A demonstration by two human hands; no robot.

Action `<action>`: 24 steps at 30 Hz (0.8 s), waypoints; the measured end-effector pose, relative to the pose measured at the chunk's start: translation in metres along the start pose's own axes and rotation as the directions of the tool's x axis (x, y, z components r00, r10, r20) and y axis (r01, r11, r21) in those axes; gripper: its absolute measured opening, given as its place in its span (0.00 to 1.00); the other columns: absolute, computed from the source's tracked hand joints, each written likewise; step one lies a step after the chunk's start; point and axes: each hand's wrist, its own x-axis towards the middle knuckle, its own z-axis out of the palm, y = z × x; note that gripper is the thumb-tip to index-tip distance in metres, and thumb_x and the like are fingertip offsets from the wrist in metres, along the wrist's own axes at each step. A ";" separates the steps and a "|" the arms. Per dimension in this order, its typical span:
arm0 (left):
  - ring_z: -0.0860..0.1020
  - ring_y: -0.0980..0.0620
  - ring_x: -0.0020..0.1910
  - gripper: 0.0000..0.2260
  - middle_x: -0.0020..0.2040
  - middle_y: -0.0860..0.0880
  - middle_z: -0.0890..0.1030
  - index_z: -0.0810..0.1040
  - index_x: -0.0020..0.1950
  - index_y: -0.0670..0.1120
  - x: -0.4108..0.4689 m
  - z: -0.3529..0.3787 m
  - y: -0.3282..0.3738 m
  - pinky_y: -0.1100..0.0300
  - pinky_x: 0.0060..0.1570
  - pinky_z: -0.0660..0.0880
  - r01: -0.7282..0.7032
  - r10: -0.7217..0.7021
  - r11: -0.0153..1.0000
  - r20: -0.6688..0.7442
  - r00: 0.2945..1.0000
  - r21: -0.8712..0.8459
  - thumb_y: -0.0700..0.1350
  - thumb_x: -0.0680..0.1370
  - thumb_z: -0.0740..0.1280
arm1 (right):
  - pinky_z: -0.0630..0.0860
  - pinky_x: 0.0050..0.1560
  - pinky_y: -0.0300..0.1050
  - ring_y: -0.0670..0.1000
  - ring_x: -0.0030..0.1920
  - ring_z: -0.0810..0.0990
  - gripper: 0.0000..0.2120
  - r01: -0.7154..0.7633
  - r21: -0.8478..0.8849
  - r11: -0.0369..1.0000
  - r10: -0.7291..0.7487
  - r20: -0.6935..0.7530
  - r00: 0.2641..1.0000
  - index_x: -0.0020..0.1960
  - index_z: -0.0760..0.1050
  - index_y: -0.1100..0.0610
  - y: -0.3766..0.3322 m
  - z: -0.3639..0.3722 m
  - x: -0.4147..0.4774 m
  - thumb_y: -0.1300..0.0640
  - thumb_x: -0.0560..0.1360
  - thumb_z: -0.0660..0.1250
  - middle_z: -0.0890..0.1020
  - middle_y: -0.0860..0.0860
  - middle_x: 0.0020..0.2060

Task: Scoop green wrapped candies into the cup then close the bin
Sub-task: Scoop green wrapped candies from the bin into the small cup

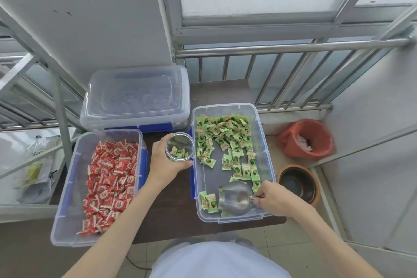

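A clear open bin (268,156) on the right of the dark table holds several green wrapped candies (222,135), mostly at its far end. My left hand (164,162) grips a clear plastic cup (179,145) just left of the bin; a few green candies lie inside it. My right hand (276,198) pinches the handle of a metal scoop (237,196), which lies at the bin's near end with its mouth facing the candies. The bin's lid is not in view.
An open bin of red wrapped candies (110,178) sits at the left. A lidded clear bin (135,97) stands behind it. On the floor at right are a red-lined bucket (304,140) and a brown pot (297,183). A metal railing (293,47) runs behind.
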 end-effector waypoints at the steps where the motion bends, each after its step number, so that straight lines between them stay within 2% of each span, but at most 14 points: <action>1: 0.67 0.57 0.63 0.39 0.63 0.50 0.75 0.72 0.67 0.54 -0.002 0.002 -0.001 0.62 0.62 0.68 0.011 -0.011 1.000 -0.009 1.000 0.006 0.45 0.59 0.84 | 0.58 0.30 0.46 0.54 0.28 0.63 0.21 -0.006 0.019 1.000 0.005 0.013 1.000 0.29 0.64 0.57 0.001 -0.001 -0.003 0.52 0.78 0.63 0.66 0.53 0.25; 4: 0.66 0.61 0.59 0.40 0.64 0.49 0.74 0.71 0.68 0.52 -0.008 0.011 -0.002 0.56 0.64 0.70 0.044 -0.042 0.998 -0.054 0.998 0.042 0.46 0.59 0.84 | 0.59 0.28 0.43 0.52 0.25 0.62 0.22 -0.076 0.173 0.982 0.085 -0.046 0.995 0.29 0.61 0.56 0.007 -0.004 -0.012 0.52 0.79 0.62 0.64 0.51 0.23; 6: 0.67 0.60 0.58 0.40 0.64 0.48 0.74 0.71 0.67 0.53 -0.013 0.018 0.001 0.51 0.64 0.71 0.072 -0.068 0.997 -0.109 0.992 0.034 0.46 0.59 0.84 | 0.62 0.24 0.40 0.52 0.22 0.64 0.18 -0.159 0.288 0.944 0.191 -0.089 0.977 0.32 0.63 0.56 0.013 0.000 -0.020 0.55 0.78 0.62 0.67 0.51 0.24; 9: 0.65 0.59 0.59 0.42 0.66 0.47 0.71 0.70 0.68 0.51 -0.019 0.025 0.005 0.48 0.66 0.70 0.112 -0.113 0.994 -0.152 0.982 -0.015 0.47 0.59 0.85 | 0.68 0.24 0.41 0.53 0.23 0.70 0.11 -0.230 0.312 0.922 0.279 -0.120 0.953 0.37 0.66 0.58 0.016 0.014 -0.027 0.57 0.77 0.60 0.73 0.55 0.29; 12: 0.65 0.57 0.60 0.44 0.66 0.46 0.68 0.67 0.69 0.50 -0.021 0.030 0.008 0.48 0.67 0.69 0.138 -0.144 0.989 -0.165 0.976 -0.050 0.48 0.58 0.85 | 0.72 0.28 0.43 0.54 0.25 0.73 0.11 -0.251 0.320 0.913 0.310 -0.147 0.939 0.36 0.67 0.60 0.010 0.027 -0.022 0.59 0.77 0.59 0.74 0.56 0.28; 14: 0.65 0.56 0.61 0.45 0.66 0.46 0.68 0.67 0.69 0.50 -0.021 0.031 0.008 0.46 0.67 0.70 0.138 -0.142 0.990 -0.167 0.976 -0.037 0.47 0.58 0.85 | 0.71 0.31 0.43 0.54 0.25 0.72 0.14 -0.251 0.348 0.903 0.326 -0.176 0.929 0.34 0.66 0.60 0.003 0.033 -0.017 0.58 0.78 0.59 0.73 0.55 0.27; 18: 0.66 0.56 0.61 0.44 0.66 0.46 0.68 0.66 0.69 0.50 -0.018 0.029 0.008 0.48 0.68 0.70 0.140 -0.143 0.990 -0.145 0.979 -0.030 0.47 0.59 0.85 | 0.67 0.29 0.42 0.53 0.22 0.70 0.17 -0.197 0.461 0.865 0.323 -0.212 0.922 0.33 0.65 0.59 -0.005 0.036 0.000 0.56 0.79 0.60 0.71 0.54 0.24; 21: 0.66 0.55 0.62 0.43 0.66 0.46 0.68 0.66 0.69 0.50 -0.019 0.029 0.007 0.49 0.68 0.70 0.139 -0.143 0.990 -0.141 0.980 -0.033 0.46 0.60 0.85 | 0.68 0.30 0.43 0.52 0.23 0.69 0.14 -0.140 0.582 0.801 0.322 -0.222 0.920 0.37 0.67 0.60 -0.016 0.029 0.031 0.56 0.79 0.62 0.72 0.55 0.27; 24: 0.66 0.54 0.63 0.43 0.66 0.46 0.67 0.66 0.69 0.50 -0.020 0.030 0.008 0.52 0.67 0.70 0.147 -0.151 0.988 -0.144 0.978 -0.043 0.45 0.60 0.85 | 0.67 0.25 0.41 0.52 0.23 0.69 0.14 -0.084 0.676 0.732 0.346 -0.263 0.901 0.37 0.66 0.59 -0.033 0.017 0.070 0.56 0.79 0.61 0.72 0.56 0.29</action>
